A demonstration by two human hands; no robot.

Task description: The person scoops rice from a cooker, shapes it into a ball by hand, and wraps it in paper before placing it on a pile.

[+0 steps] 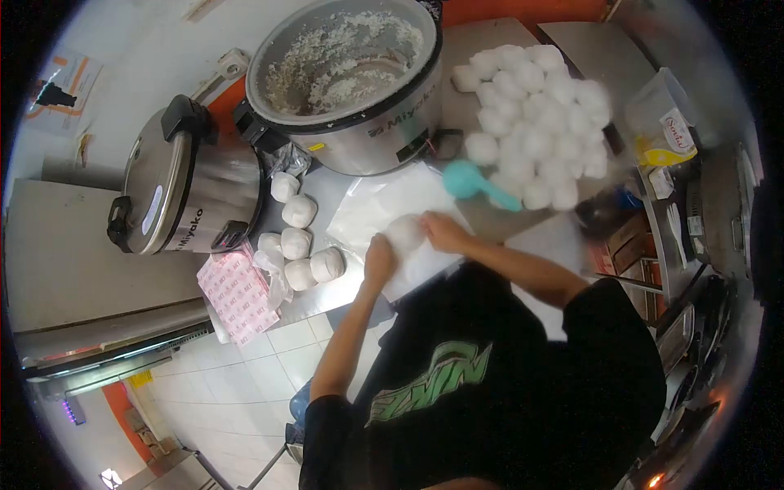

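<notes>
Far out to the left of the left hand (379, 260) a closed rice cooker (175, 184) lies tipped on the steel counter (90, 245). Nearer that hand, on the same side, a pink patterned packet (237, 296) hangs over the counter edge, and beside it sit several wrapped rice balls (299, 237) in a loose cluster, close to the hand but not touching it.

The left hand is cupped against the left side of a white rice ball (405, 233), fingers curled onto it. The ball rests on a clear plastic sheet (371, 208) spread on the counter, and it sits directly between both hands. The right hand (445, 231) presses against the ball's right side, fingers bent around it, so both hands grasp the same ball together.

Beyond the hands, further from the person, stands a big open cooker pot (347, 77) with rice clinging to its inside. Just past the right hand lies a teal scoop (474, 184), apart from the fingers. Further to the right of that hand a large heap of wrapped rice balls (535, 122) covers the counter, and beyond it stands a clear plastic tub (665, 122) with a yellow label.
</notes>
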